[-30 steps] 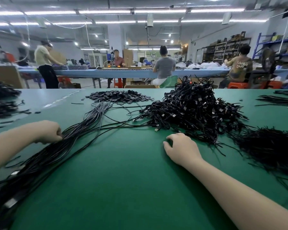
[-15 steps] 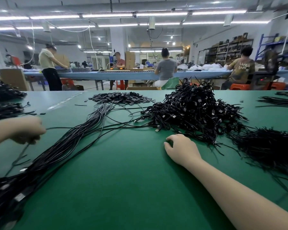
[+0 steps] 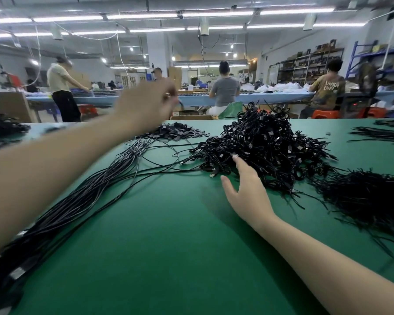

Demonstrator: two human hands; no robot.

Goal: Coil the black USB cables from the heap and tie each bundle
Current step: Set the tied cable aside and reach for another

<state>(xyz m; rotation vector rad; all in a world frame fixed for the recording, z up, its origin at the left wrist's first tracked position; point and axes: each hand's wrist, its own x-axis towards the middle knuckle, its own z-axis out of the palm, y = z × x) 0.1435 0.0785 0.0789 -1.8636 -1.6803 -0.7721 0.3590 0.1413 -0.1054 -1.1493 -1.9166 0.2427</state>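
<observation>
- My left hand [image 3: 146,105] is raised off the counter [image 3: 168,246], far side, blurred by motion; its fingers [image 3: 168,92] look curled toward each other, but I cannot tell whether they pinch anything.
- My right hand [image 3: 248,192] sits low over the counter with its fingers [image 3: 238,164] straight and spread, holding nothing; the fingertips reach the near edge of the heap [image 3: 264,144].
- The heap is a tall tangle of black USB cables, with plugs showing all over it, just beyond and right of my right fingers.
- One loose plug [image 3: 212,175] lies on the green surface just left of my right fingers.
- A long bundle of straight cables [image 3: 82,201] runs from the near left corner, under my left forearm, away toward the spot below my left fingers.
- A flat pile of small black tags [image 3: 178,133] lies at the far end of that bundle, just below my left fingers.
- A bushy pile of thin black ties [image 3: 369,196] lies well right of my right fingers, beside the heap.
- More black cables [image 3: 2,129] lie at the far left edge, well left of my left fingers.
- Beyond the counter, people [image 3: 225,89] work at a long blue table [image 3: 191,98], with shelves [image 3: 305,64] along the right wall.
</observation>
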